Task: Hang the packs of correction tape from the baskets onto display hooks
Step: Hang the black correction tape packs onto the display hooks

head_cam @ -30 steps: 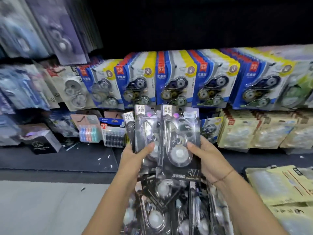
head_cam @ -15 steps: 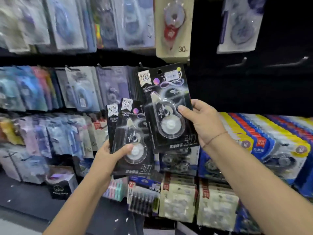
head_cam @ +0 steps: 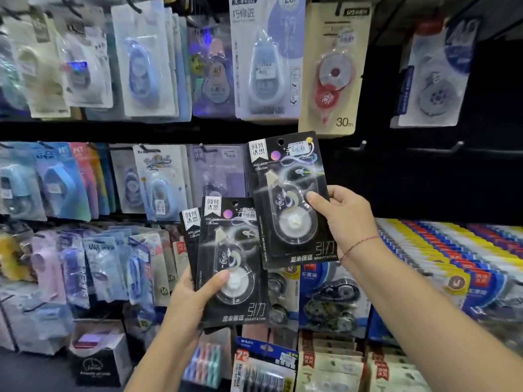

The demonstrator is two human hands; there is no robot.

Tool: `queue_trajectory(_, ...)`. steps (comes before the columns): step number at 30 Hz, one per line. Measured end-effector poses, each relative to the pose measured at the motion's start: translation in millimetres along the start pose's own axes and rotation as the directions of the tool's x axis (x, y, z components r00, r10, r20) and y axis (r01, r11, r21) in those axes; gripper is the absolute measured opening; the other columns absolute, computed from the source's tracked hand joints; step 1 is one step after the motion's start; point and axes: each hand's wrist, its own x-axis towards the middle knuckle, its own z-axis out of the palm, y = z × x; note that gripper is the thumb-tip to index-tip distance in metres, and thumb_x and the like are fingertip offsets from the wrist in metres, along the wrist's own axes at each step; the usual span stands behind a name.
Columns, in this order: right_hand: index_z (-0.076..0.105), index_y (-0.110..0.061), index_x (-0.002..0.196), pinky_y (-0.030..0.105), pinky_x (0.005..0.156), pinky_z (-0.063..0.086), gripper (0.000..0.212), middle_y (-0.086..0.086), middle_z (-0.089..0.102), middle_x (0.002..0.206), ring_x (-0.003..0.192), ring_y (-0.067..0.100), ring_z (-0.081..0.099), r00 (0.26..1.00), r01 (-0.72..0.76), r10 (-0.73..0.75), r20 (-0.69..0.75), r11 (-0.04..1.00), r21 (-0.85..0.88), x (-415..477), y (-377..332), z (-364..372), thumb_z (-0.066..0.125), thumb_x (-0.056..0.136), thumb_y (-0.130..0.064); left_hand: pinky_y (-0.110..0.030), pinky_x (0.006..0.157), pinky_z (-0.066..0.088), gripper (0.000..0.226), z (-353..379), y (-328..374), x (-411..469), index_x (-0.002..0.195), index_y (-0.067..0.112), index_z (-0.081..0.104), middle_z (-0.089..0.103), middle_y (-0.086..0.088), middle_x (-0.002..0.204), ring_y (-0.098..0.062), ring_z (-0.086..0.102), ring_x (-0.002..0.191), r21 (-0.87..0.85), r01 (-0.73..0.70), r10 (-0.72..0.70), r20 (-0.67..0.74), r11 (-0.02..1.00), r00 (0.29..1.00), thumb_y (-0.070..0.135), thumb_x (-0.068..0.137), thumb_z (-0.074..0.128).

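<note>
While the left hand (head_cam: 195, 295) keeps a small stack of black packs (head_cam: 226, 264) low and close, the right hand (head_cam: 343, 219) holds one single pack (head_cam: 288, 199) up high near the wall of hooks. I think the single pack is lifted alone so its little round hole (head_cam: 280, 142) at the top can slide onto a hook. Two bare hooks (head_cam: 410, 147) stick out just to the right of it, so one of them is likely the spot. The right fingers (head_cam: 315, 198) are clamped on the pack's right edge, thumb in front. The left fingers (head_cam: 218, 278) are clamped on the stack, thumb pressed on the clear bubble.

Each black pack shows a tape roller under clear plastic. The bottom reads "GRAVITATION" with big Chinese letters beside it. The top has small print, maybe "228x5mm", but it is hard to read. A tan pack (head_cam: 334, 69) hanging above says "30m", and a pale blue one (head_cam: 266, 58) says "20m". No basket shows here.
</note>
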Motion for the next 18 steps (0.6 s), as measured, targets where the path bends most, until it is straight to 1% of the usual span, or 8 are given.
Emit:
queue_trajectory(3, 0.068, -0.014, 0.082, 0.043, 0.077, 0.058, 0.007, 0.001, 0.074, 0.073, 0.074, 0.020, 0.069, 0.999, 0.019, -0.019, -0.039, 1.000, -0.003, -2, 5, 0, 0.067, 0.089, -0.013, -0.030, 0.052, 0.058, 0.044, 3, -2, 0, 0.107, 0.013, 0.063, 0.077, -0.011, 0.092, -0.024, 0.075, 0.073, -0.031, -0.022, 0.022, -0.005, 0.999, 1.000, 0.016, 0.065, 0.074)
queue_trajectory(5, 0.068, -0.014, 0.081, 0.047, 0.080, 0.058, 0.008, 0.002, 0.074, 0.074, 0.077, 0.022, 0.069, 0.998, 0.032, -0.033, -0.051, 0.999, -0.023, -4, 7, -1, 0.068, 0.089, -0.013, -0.029, 0.052, 0.058, 0.051, 4, -3, 0, 0.107, 0.013, 0.063, 0.077, -0.013, 0.093, -0.024, 0.075, 0.073, -0.066, -0.045, 0.044, -0.004, 0.997, 0.999, 0.021, 0.060, 0.081)
queue_trajectory(7, 0.068, -0.014, 0.081, 0.048, 0.080, 0.058, 0.008, 0.003, 0.075, 0.076, 0.079, 0.024, 0.070, 0.998, 0.033, -0.035, -0.052, 0.999, -0.034, -6, 9, 0, 0.068, 0.089, -0.014, -0.030, 0.056, 0.059, 0.082, 5, -6, 0, 0.108, 0.013, 0.063, 0.077, -0.013, 0.096, -0.026, 0.076, 0.079, -0.075, -0.068, 0.067, -0.006, 0.995, 0.998, 0.040, 0.038, 0.097)
queue_trajectory(8, 0.068, -0.014, 0.081, 0.049, 0.079, 0.059, 0.008, 0.004, 0.075, 0.076, 0.079, 0.026, 0.071, 0.998, 0.034, -0.035, -0.051, 0.999, -0.035, -6, 8, 0, 0.067, 0.089, -0.014, -0.032, 0.059, 0.060, 0.098, 6, -8, 0, 0.109, 0.013, 0.064, 0.077, -0.012, 0.097, -0.028, 0.076, 0.082, -0.068, -0.065, 0.064, -0.010, 0.996, 0.998, 0.049, 0.025, 0.098)
queue_trajectory(10, 0.068, -0.014, 0.082, 0.047, 0.075, 0.059, 0.007, 0.005, 0.075, 0.078, 0.081, 0.029, 0.072, 0.998, 0.045, -0.047, -0.041, 0.998, -0.050, -5, 8, 1, 0.067, 0.089, -0.015, -0.035, 0.061, 0.061, 0.108, 8, -12, 1, 0.110, 0.015, 0.064, 0.077, -0.012, 0.098, -0.031, 0.075, 0.085, -0.066, -0.048, 0.047, -0.012, 0.997, 0.999, 0.055, 0.016, 0.097)
queue_trajectory(15, 0.068, -0.015, 0.081, 0.040, 0.067, 0.059, 0.008, 0.004, 0.074, 0.075, 0.072, 0.022, 0.070, 0.998, 0.056, -0.059, -0.032, 0.994, -0.093, 0, 9, 1, 0.068, 0.089, -0.016, -0.037, 0.064, 0.061, 0.107, 7, -20, 3, 0.111, 0.017, 0.063, 0.077, -0.011, 0.098, -0.030, 0.075, 0.086, -0.075, -0.035, 0.034, -0.011, 0.997, 0.999, 0.056, 0.018, 0.096)
queue_trajectory(16, 0.068, -0.014, 0.082, 0.039, 0.067, 0.059, 0.007, 0.004, 0.074, 0.074, 0.071, 0.021, 0.070, 0.998, 0.049, -0.053, -0.033, 0.994, -0.102, 0, 11, 2, 0.068, 0.089, -0.016, -0.039, 0.068, 0.061, 0.100, 6, -20, 4, 0.112, 0.017, 0.063, 0.077, -0.011, 0.099, -0.030, 0.075, 0.087, -0.075, -0.038, 0.038, -0.010, 0.996, 0.999, 0.053, 0.026, 0.097)
queue_trajectory(18, 0.068, -0.012, 0.085, 0.038, 0.066, 0.059, 0.006, 0.004, 0.073, 0.073, 0.071, 0.021, 0.069, 0.998, 0.034, -0.039, -0.041, 0.992, -0.126, 4, 16, 3, 0.067, 0.090, -0.016, -0.044, 0.077, 0.059, 0.068, 2, -20, 9, 0.113, 0.015, 0.063, 0.076, -0.012, 0.101, -0.030, 0.074, 0.089, -0.111, -0.052, 0.049, -0.026, 0.992, 0.998, 0.036, 0.054, 0.090)
